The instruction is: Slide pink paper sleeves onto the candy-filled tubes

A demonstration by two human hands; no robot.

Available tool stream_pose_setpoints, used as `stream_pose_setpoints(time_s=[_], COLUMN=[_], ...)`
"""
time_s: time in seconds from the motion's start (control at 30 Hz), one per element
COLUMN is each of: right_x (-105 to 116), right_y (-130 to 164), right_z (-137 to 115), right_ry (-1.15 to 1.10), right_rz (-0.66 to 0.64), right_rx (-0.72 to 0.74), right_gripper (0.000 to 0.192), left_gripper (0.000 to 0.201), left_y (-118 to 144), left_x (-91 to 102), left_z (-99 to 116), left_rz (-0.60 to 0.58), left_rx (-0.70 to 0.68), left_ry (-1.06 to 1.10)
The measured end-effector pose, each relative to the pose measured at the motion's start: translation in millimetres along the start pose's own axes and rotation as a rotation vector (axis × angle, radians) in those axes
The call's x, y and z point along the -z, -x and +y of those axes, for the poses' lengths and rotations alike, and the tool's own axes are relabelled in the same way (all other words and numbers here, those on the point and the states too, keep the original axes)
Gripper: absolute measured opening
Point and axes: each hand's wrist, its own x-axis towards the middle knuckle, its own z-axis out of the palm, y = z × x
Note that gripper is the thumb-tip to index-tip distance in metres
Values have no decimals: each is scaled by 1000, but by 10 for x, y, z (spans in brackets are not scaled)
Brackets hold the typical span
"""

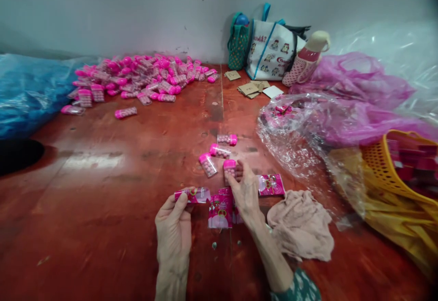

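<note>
Between the thumb and fingers of my left hand (176, 223) is a pink printed sleeve label (198, 195), held out flat toward the right. My right hand (247, 193) has its thumb and fingers around a small clear bottle with a pink cap (229, 166), filled with pale pink balls. Three similar bottles lie just beyond, one of them a tilted candy bottle (208, 165). Below and between my hands is a stack of pink printed labels (220, 212), partly covered by my right hand. More pink labels (271, 185) lie right of my right wrist.
A heap of pink-capped bottles (137, 75) lies by the wall. On the right are a crumpled cloth (301, 225), clear plastic bags (290, 132) and a yellow basket (383, 164). A white tote bag (270, 50) stands behind cardboard pieces (251, 89). Blue plastic (34, 91) lies left.
</note>
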Motion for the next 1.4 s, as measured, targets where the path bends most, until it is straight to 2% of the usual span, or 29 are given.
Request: stream_pose_setpoints(time_s=[0.2, 0.3, 0.47, 0.67, 0.8, 0.97, 1.03, 1.17, 1.4], right_x=[275, 391, 517, 626, 557, 445, 418, 391, 416], right_y=[155, 273, 350, 374, 394, 429, 445, 469, 469], right_z=[-238, -293, -321, -343, -302, -290, -298, -312, -328], right_ry=[-451, -692, -557, -721, -733, -736, -738, -653, -457], right_rz=[-348, -489, -536, -659, -633, -575, -558, -507, -366], right_rx=[-194, -367, -421, -493, -488, -476, -492, -455, -286], right_gripper=[32, 37, 42, 41, 37, 33, 30, 27, 30], left_gripper=[15, 14, 13, 12, 14, 43, 47, 37, 26], left_y=[4, 31, 87, 111, 111, 154, 179, 209, 299], left_x=[-16, -32, -41, -38, -61, -138, -169, -210, -304], left_z=[-11, -11, 15, 13, -36, -93, -107, -128, -164], left_rz=[-37, -92, -212, -336, -347, -286, -247, -203, -242], left_rx=[-37, -49, -54, -40, -42, -70, -48, 38, 267], left_ry=[-29, -65, -140, -198, -206, -151, -129, -102, -112])
